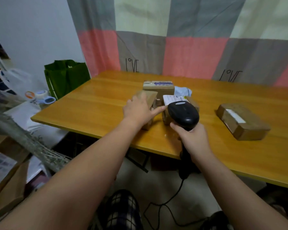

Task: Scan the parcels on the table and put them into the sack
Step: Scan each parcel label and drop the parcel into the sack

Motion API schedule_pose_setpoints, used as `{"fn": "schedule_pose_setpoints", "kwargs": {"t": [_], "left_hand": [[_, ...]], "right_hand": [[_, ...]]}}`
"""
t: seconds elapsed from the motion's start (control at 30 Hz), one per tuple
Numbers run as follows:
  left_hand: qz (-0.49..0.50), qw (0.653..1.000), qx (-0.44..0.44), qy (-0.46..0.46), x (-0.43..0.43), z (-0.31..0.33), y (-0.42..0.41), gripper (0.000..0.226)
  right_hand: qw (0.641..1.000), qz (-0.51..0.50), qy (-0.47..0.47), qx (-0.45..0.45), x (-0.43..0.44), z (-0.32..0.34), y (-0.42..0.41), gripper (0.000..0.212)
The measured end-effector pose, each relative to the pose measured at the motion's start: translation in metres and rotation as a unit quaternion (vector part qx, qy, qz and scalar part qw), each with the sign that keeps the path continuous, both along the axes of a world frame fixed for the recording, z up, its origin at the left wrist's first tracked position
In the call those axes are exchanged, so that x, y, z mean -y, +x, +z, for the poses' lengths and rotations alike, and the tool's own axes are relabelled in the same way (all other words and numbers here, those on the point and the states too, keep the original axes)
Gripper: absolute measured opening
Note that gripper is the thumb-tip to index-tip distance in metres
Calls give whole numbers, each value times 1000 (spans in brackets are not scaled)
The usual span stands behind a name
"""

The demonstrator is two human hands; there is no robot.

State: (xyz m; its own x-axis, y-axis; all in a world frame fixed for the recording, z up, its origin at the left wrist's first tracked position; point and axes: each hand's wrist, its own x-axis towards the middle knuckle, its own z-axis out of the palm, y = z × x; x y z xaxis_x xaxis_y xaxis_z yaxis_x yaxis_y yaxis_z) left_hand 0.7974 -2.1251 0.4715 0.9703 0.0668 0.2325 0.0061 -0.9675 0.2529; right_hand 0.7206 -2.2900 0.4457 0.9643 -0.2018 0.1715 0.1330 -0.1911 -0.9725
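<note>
My left hand [137,111] holds a small brown parcel [150,97] near the table's middle, fingers over its left side and thumb stretched to the right. My right hand [194,138] grips a black barcode scanner [184,114] by its handle. The scanner's head hangs over a parcel with a white label [172,99] and hides most of it. Behind them stands another taped brown parcel [158,86], with a pale blue soft packet [183,91] beside it. A flat brown parcel [243,122] lies at the right. The green sack [66,77] stands open off the table's far left corner.
The orange wooden table [93,105] backs onto a patterned curtain [189,52]. The scanner's cable [171,203] trails to the floor. Tape rolls [43,97], white bags and cardboard boxes [5,176] crowd the floor at the left.
</note>
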Motion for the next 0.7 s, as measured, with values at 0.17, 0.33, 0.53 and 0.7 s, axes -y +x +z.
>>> {"fn": "schedule_pose_setpoints", "kwargs": {"t": [0.17, 0.33, 0.53, 0.7], "left_hand": [[28, 998, -57, -27, -33, 6, -1, 71], [10, 992, -82, -99, -76, 9, -22, 38], [-16, 886, -26, -462, -102, -11, -52, 34], [7, 845, -42, -533, -105, -46, -69, 38]], "right_hand": [[999, 28, -15, -11, -14, 2, 0, 33], [997, 68, -11, -17, -23, -1, -2, 36], [991, 122, 37, -41, -42, -5, -16, 15], [987, 143, 61, -30, -52, 1, -32, 15]]}}
